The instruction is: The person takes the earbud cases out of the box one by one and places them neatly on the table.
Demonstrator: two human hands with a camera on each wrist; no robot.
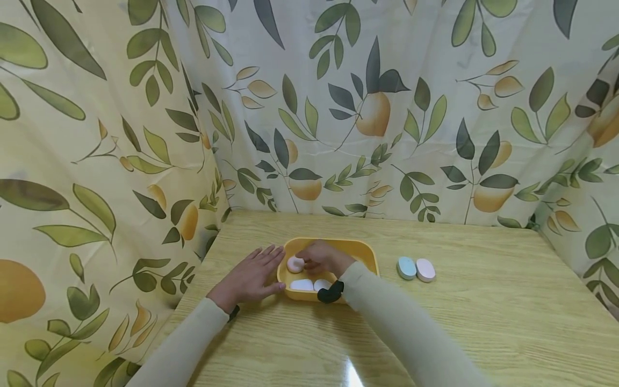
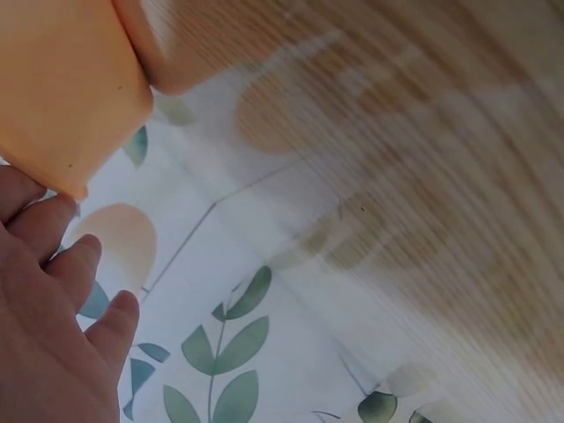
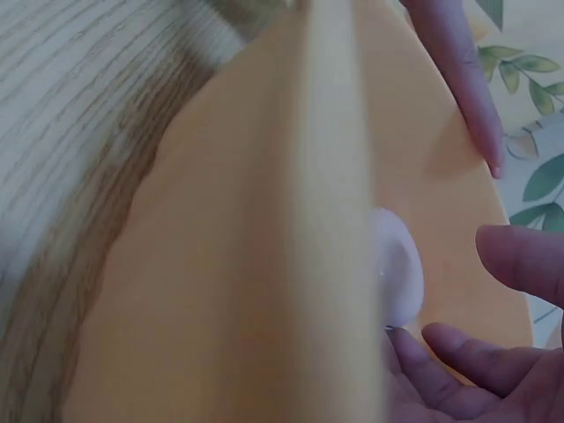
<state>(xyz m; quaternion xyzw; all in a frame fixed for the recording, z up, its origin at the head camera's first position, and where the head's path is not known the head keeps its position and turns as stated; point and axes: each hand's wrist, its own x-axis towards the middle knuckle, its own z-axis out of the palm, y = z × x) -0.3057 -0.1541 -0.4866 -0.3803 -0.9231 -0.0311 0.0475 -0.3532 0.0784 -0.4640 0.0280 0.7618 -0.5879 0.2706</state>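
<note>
A shallow yellow-orange tub [image 1: 358, 245] sits on the table. My right hand [image 1: 323, 257] reaches into it, its fingertips at a small rounded pale-pink piece [image 1: 295, 264] near the left end. In the right wrist view, the thumb stands apart from this pale piece [image 3: 401, 269] and the other fingertips lie close to its lower end; whether they touch it I cannot tell. Two whitish pieces [image 1: 302, 285] lie along the tub's near side. With straight fingers, my left hand [image 1: 253, 274] rests at the tub's left rim; the left wrist view shows its fingertips against the orange wall [image 2: 75, 97].
To the right of the tub, a light-blue oval piece [image 1: 406, 267] and a pink oval piece [image 1: 425, 270] lie side by side on the wood-grain table [image 1: 493, 290]. A leaf-and-fruit patterned curtain [image 1: 338, 134] hangs behind the table and along both sides.
</note>
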